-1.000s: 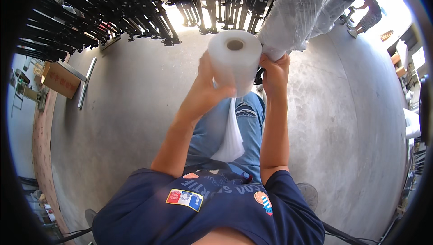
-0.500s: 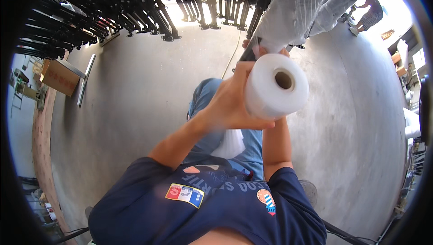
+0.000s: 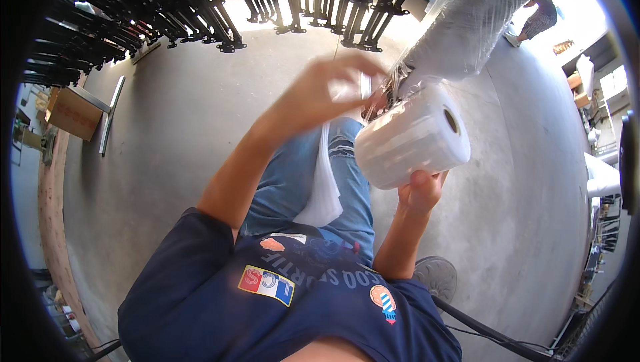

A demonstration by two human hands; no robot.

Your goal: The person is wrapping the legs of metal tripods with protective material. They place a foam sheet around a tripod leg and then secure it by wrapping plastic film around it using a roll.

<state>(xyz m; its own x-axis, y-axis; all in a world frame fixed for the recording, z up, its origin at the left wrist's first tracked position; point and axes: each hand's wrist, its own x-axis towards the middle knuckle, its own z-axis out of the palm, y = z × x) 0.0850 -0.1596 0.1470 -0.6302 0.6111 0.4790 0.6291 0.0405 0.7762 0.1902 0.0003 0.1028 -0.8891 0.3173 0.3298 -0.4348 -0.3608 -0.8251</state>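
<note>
Steady the white cylindrical plastic-film roll (image 3: 400, 142), held in the right hand (image 3: 423, 192), beside the long grey film-wrapped bundle (image 3: 463, 39), left hand (image 3: 320, 92) loosely spread

Translucent stretch-film roll (image 3: 400, 152), tilted, 1 open core end (image 3: 452, 121) facing right; adjacent, a slanting film-wrapped bundle (image 3: 460, 45).
</note>
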